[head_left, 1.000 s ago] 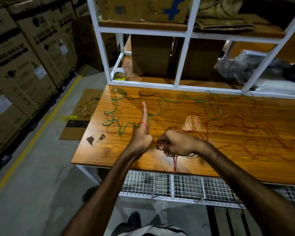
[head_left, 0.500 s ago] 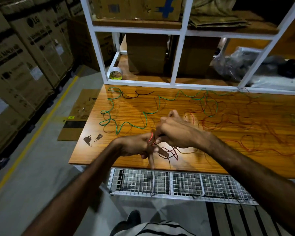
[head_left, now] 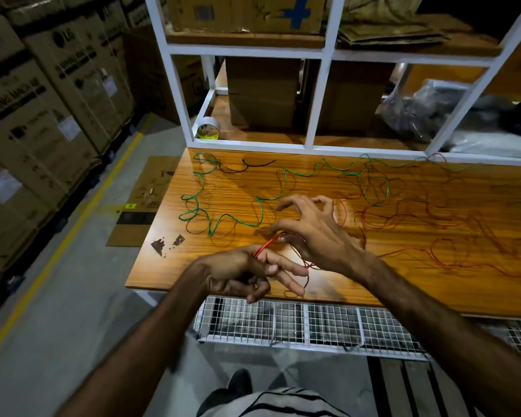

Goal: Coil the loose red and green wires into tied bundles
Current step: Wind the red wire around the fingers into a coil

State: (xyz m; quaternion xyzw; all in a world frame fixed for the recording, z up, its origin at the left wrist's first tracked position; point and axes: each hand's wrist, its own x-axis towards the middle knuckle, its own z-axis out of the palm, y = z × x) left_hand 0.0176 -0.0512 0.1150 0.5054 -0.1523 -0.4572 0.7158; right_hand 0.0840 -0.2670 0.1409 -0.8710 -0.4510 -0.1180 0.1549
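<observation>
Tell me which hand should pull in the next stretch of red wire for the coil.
Right, probably. The right hand pinches the red wire and sits nearest the loose red tangle at the table's right side. The left hand carries the coil across its fingers.

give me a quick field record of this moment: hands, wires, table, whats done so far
left hand: over the table's front edge, red wire looped on it, two fingers extended
right hand: pinches the red wire beside the left hand, other fingers spread
green wire: loose, snaking across the table's left and back, untouched
rest of red wire: loose tangle on the right half
table: wooden top
tape roll: on the shelf behind
progress: red coil just begun, no tied bundle visible
</observation>
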